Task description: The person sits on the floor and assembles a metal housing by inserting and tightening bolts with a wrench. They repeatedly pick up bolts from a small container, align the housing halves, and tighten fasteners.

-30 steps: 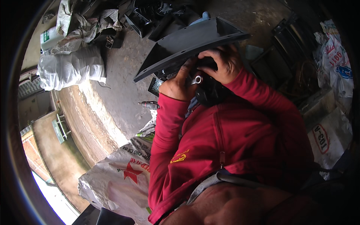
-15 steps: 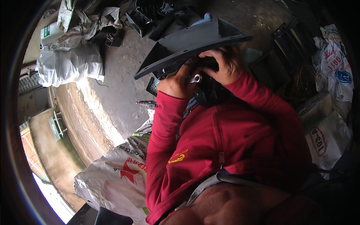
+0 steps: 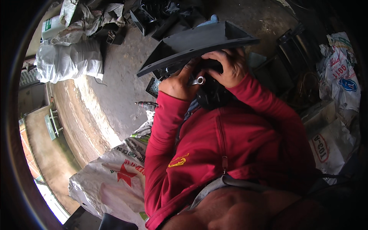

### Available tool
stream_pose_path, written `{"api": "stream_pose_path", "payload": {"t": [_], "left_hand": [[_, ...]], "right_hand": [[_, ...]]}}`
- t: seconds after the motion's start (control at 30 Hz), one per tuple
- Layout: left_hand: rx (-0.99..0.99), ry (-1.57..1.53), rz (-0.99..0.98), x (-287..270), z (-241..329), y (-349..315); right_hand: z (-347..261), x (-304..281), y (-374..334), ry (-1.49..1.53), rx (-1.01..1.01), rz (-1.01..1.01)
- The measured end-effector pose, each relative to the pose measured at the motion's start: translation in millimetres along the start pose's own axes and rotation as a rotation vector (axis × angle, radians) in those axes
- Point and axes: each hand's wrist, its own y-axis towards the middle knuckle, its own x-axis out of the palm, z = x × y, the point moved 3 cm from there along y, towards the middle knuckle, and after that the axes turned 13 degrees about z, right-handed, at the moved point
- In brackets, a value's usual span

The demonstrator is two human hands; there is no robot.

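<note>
A black hopper-like part (image 3: 191,38) with a wide flanged rim is tilted in front of my chest. My left hand (image 3: 178,85) is closed under its near edge, gripping a ring spanner (image 3: 199,80) whose shiny ring end sticks out toward my right hand. The spanner's other end is hidden in the palm. My right hand (image 3: 231,68) is bent beneath the rim, thumb and fingers pinched together toward the part's shadowed underside. What those fingertips hold is hidden. A dark mass (image 3: 212,94), too shaded to identify, lies just below the hands.
On the floor by my left forearm are a power driver (image 3: 146,104) and a small tray (image 3: 154,87) of metal fasteners. More black parts (image 3: 168,19) are piled ahead. White sacks (image 3: 109,182) flank me, and a plastic-wrapped bundle (image 3: 69,63) stands far left.
The spanner's ring end has turned slightly and shows more of its shank. Both hands stay at the black part, and the whole view has shifted a little.
</note>
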Motion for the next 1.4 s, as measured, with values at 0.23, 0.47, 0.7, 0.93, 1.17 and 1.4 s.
{"api": "stream_pose_path", "payload": {"t": [0.23,0.47,0.7,0.93,1.17,1.4], "left_hand": [[-0.101,-0.073,0.032,2.2,-6.1,-5.0],[-0.045,-0.041,-0.022,3.4,-6.7,-8.2],[-0.064,-0.068,0.005,3.1,-13.4,-9.5],[-0.111,-0.016,-0.106,-2.7,-13.4,-9.0],[-0.293,-0.583,0.038,-49.2,-0.1,2.4],[-0.236,-0.516,0.156,-63.3,-5.7,-4.1]], "right_hand": [[-2.5,-0.5,3.2,-0.031,-0.026,-0.036],[-1.3,-0.7,0.9,-0.002,0.008,-0.027],[-1.2,-1.2,0.0,-0.038,-0.045,-0.055],[-4.8,-2.2,3.1,-0.027,-0.062,-0.082],[-4.0,-4.5,4.9,-0.04,-0.025,-0.058],[-2.9,-4.8,3.1,-0.032,0.016,-0.013]]}}
